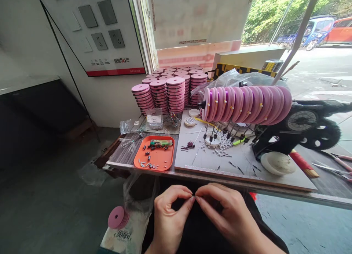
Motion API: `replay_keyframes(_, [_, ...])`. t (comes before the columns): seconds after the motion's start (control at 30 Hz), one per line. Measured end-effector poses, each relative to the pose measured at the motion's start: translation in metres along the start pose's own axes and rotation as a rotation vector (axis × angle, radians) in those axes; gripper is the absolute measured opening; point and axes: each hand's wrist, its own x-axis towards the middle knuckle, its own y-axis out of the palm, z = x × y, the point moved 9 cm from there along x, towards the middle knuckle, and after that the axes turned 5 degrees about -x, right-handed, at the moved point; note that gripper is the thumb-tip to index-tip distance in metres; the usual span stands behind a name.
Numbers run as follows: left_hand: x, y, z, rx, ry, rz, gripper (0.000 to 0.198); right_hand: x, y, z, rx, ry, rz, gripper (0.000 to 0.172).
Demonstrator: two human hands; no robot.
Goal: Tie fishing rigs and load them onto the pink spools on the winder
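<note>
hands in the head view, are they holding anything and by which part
Left hand and right hand pinch fingertips together over the lap; whatever sits between them is too small to make out.

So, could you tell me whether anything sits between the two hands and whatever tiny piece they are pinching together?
Nothing visible does. The left hand and right hand meet fingertip to fingertip below the table edge, over dark cloth. Whatever they pinch is too small to make out. The orange tray lies apart, up on the table.

A tray [154,153] lies on the table [123,156], spool stacks [167,89] behind it.
</note>
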Motion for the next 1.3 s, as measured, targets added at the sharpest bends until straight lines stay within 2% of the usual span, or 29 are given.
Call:
replay_keyframes(0.17, [0.000,0.001,-0.003,-0.001,0.017,-0.001,0.007,0.000,-0.001,0.003,-0.058,-0.040,-0.038,0.011])
replay_keyframes(0.53, [0.001,-0.001,0.002,0.012,-0.029,-0.019,0.006,-0.001,-0.001,0.005,-0.084,-0.075,-0.036,0.011])
replay_keyframes(0.97, [0.001,0.001,-0.002,0.013,-0.004,-0.015,0.006,0.000,0.000,0.006,-0.102,-0.078,-0.024,0.012])
replay_keyframes(1.3, [-0.001,0.001,-0.009,0.101,0.083,0.002,0.007,0.001,0.002,0.008,-0.164,-0.098,-0.014,0.012])
